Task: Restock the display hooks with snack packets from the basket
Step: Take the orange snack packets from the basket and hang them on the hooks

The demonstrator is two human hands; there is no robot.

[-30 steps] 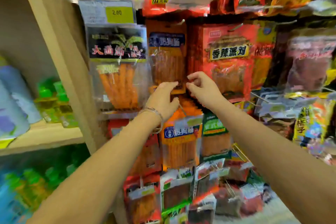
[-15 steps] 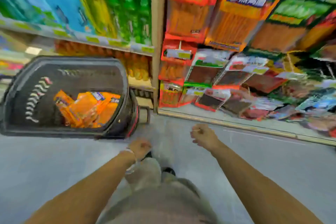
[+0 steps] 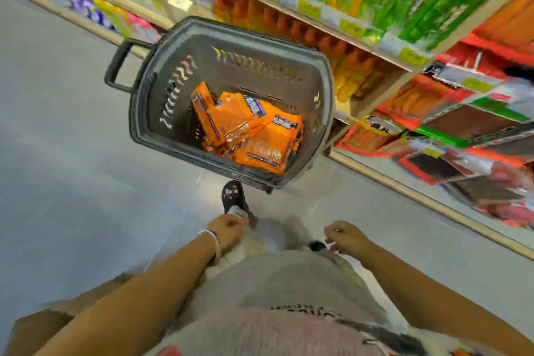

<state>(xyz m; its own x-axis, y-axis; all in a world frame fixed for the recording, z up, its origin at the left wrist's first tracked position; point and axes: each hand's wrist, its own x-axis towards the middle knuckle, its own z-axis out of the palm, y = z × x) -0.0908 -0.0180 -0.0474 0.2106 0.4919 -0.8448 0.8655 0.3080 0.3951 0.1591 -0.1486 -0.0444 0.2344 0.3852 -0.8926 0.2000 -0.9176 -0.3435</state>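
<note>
Grey basket on bare floor beside shelf edge, orange snack packets inside, left hand and right hand loosely curled, empty, fingers grasping nothing

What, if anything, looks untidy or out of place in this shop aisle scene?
Only the orange snack packets: they lie in a loose, overlapping heap at one end of the grey basket on the floor. Nothing looks spilled or damaged.

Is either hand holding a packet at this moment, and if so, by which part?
No. The left hand and right hand are both empty; the orange packets lie in the basket.
</note>
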